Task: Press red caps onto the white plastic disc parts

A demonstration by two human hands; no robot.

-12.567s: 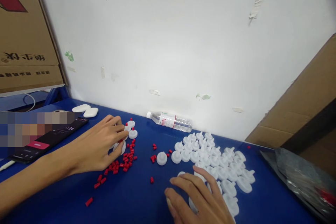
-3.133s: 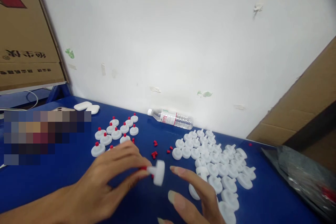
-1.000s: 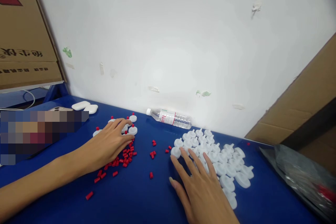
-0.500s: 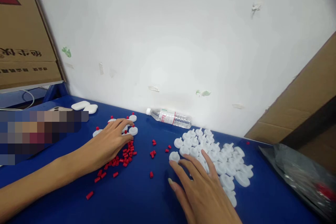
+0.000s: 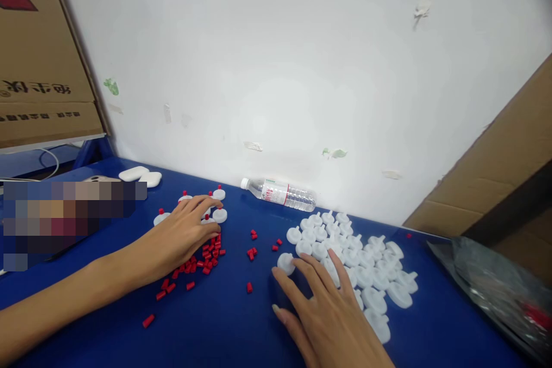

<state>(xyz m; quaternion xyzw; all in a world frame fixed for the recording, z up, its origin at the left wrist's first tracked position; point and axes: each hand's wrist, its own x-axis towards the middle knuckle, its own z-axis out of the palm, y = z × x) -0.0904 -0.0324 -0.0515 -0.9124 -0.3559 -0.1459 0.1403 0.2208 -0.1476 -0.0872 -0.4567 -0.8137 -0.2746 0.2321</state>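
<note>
My left hand (image 5: pixel 179 237) lies flat on the blue table (image 5: pixel 215 328), fingers stretched over a heap of small red caps (image 5: pixel 210 257). Its fingertips touch the group of white discs fitted with red caps (image 5: pixel 219 215). My right hand (image 5: pixel 323 305) rests palm down with fingers spread. Its index fingertip presses on one plain white disc (image 5: pixel 285 263), which sits just left of the pile of plain white discs (image 5: pixel 371 276). The other fingers lie over that pile's near edge. Neither hand holds anything.
A clear water bottle (image 5: pixel 282 194) lies against the white wall. Two white cases (image 5: pixel 140 175) sit at the back left beside a blurred patch. Cardboard boxes stand at left (image 5: pixel 38 69) and right (image 5: pixel 495 172). A dark plastic bag (image 5: pixel 495 287) lies at right. Stray red caps (image 5: pixel 250 253) dot the middle.
My right hand has slid one white disc left and toward me, out of the pile. My left hand has stayed on the red caps, barely shifting.
</note>
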